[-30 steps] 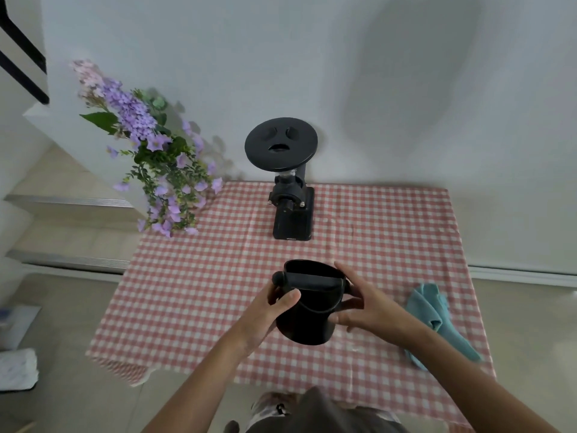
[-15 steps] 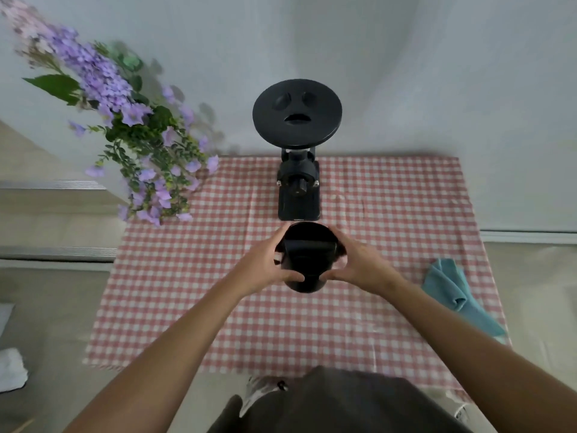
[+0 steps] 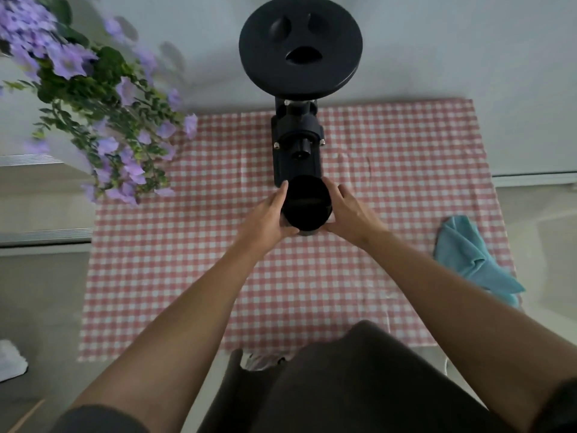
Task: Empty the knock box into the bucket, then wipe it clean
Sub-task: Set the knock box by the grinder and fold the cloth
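Both forearms are bare, with short dark grey sleeves (image 3: 103,418) and dark clothing (image 3: 359,385).

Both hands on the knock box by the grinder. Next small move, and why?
Probably let go: the knock box stands upright on the checked cloth, left hand and right hand cupping its sides. The blue rag lies unused; no bucket shows.

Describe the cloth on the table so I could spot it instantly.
Find the pink-and-white checked tablecloth with the tall black grinder at its back. Go to its right edge: there lies the crumpled teal wiping cloth, the only plain blue, soft thing there.
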